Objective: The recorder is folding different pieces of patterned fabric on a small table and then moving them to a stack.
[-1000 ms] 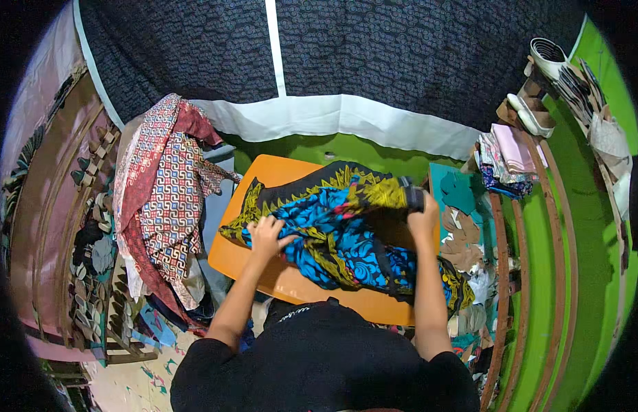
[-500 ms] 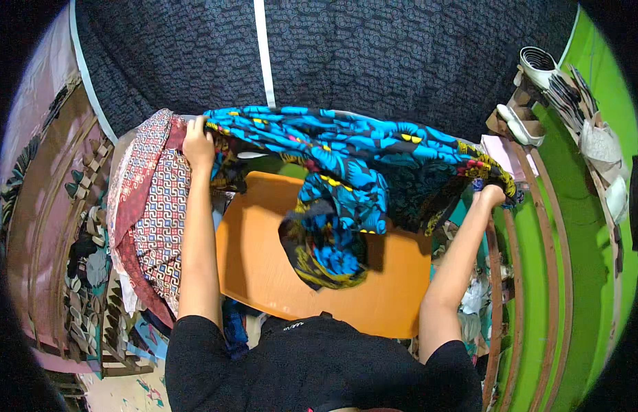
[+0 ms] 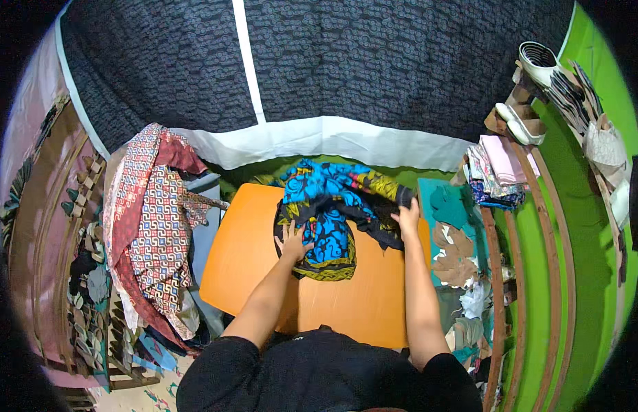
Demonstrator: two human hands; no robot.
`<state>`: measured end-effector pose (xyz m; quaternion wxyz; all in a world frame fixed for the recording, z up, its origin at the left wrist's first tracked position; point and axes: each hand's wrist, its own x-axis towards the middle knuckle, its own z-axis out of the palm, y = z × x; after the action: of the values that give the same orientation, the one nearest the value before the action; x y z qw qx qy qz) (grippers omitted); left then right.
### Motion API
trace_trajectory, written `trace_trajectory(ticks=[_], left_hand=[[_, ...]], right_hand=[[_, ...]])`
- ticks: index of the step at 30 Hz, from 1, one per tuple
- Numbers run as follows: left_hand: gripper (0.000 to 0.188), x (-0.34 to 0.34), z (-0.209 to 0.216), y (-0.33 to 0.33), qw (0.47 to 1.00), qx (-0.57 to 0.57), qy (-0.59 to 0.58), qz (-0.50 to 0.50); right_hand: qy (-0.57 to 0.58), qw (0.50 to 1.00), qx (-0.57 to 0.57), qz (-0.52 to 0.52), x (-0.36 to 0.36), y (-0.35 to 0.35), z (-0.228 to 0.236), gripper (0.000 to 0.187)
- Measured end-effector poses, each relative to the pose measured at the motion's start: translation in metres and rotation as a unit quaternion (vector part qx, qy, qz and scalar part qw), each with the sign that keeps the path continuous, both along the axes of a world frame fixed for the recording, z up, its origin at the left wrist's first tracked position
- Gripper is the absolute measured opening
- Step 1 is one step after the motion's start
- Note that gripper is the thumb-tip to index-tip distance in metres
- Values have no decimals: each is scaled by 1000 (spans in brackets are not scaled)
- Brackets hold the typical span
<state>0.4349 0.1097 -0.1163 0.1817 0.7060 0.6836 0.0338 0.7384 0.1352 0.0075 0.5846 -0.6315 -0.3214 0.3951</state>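
Observation:
A crumpled blue, black and yellow patterned garment [image 3: 332,233] lies bunched on the orange tabletop [image 3: 332,309], toward its far side. My left hand [image 3: 293,244] rests on the garment's near left part, fingers spread. At the garment's right edge is my right hand [image 3: 407,221], its thumb and fingers apart and touching the dark cloth there. Folds hide much of the garment's shape.
Red and white patterned cloth [image 3: 161,220] drapes over something left of the table. Folded fabrics [image 3: 501,172] sit on a wooden rack [image 3: 532,275] at the right. Beyond the table hangs a dark patterned curtain [image 3: 401,75] with a white lower band.
The garment, stretched wide between my raised hands before, has dropped into a heap on the table. Both hands have come down and closer together, the left moving right and the right moving left.

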Motion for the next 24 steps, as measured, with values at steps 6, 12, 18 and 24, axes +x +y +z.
trace_trajectory(ticks=[6,12,18,24], left_hand=[[22,-10,0,-27,934,306,-181,37],[21,0,37,-83,916,309,-244,77],[21,12,45,-136,866,76,-471,153],[34,-25,55,-134,878,42,-459,126]], right_hand=[[-76,996,33,-32,55,0,-46,61],[-148,987,26,51,27,-19,-86,40],[-337,909,-146,198,-100,-77,-141,71],[-218,930,-152,254,-118,-115,-180,32]])
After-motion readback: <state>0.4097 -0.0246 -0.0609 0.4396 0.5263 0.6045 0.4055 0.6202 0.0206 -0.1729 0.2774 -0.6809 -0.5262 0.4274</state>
